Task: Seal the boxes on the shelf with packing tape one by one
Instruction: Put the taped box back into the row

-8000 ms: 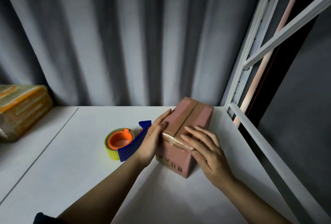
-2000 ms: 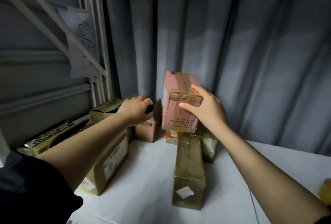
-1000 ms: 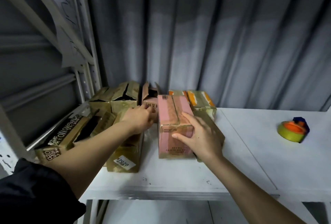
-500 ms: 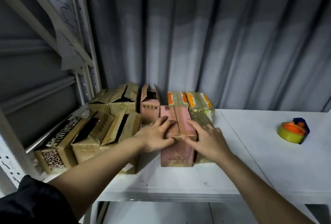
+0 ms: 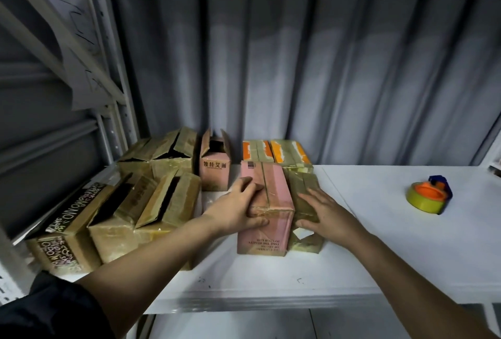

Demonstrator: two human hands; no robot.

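While the white shelf [image 5: 379, 244] carries the crowd of boxes at its left end, I see the pink box [image 5: 267, 214] standing at the front, my left hand [image 5: 238, 208] clasping its top corner, my right hand [image 5: 325, 214] lying flat and loose on the brown box [image 5: 303, 197] beside it, the tape dispenser [image 5: 428, 197] well apart.

We note both arms extended forward, left hand [image 5: 238, 210] curled with fingers [image 5: 250, 188] spread and thumb pressing, right hand [image 5: 326, 212] flat, palm down.
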